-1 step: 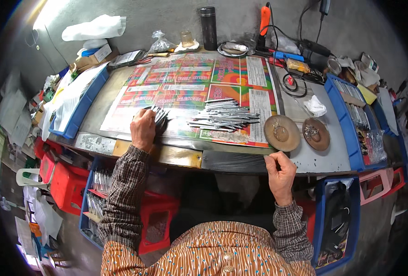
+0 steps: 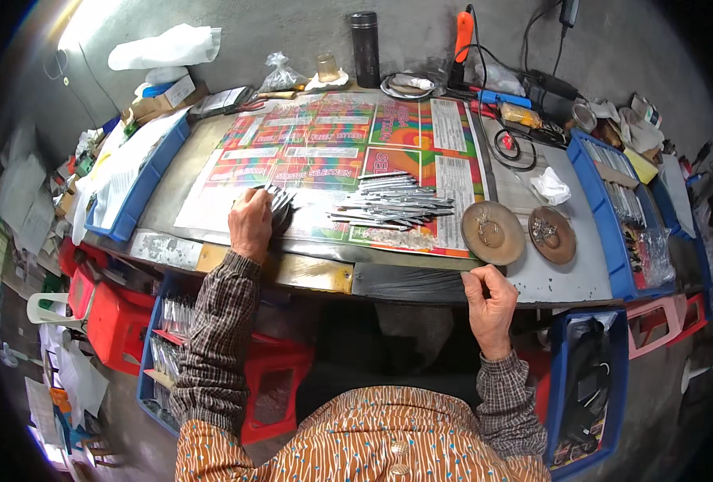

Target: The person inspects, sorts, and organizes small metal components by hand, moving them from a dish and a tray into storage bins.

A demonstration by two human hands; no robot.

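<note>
Now left hand (image 2: pixel 251 222) on tabletop (image 2: pixel 549 277), fingers closed round small bunch of metal sticks (image 2: pixel 280 201). Big pile of sticks (image 2: pixel 392 205) lies just beside, on colourful poster (image 2: pixel 332 153). Right hand (image 2: pixel 490 301) curled at tabletop edge, holding nothing big. Best keep bunch tight and even, ends lined up.

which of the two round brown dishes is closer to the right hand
The left dish, the larger one beside the pile of metal strips. It sits just above the right hand at the table edge; the smaller dish lies farther right.
</note>
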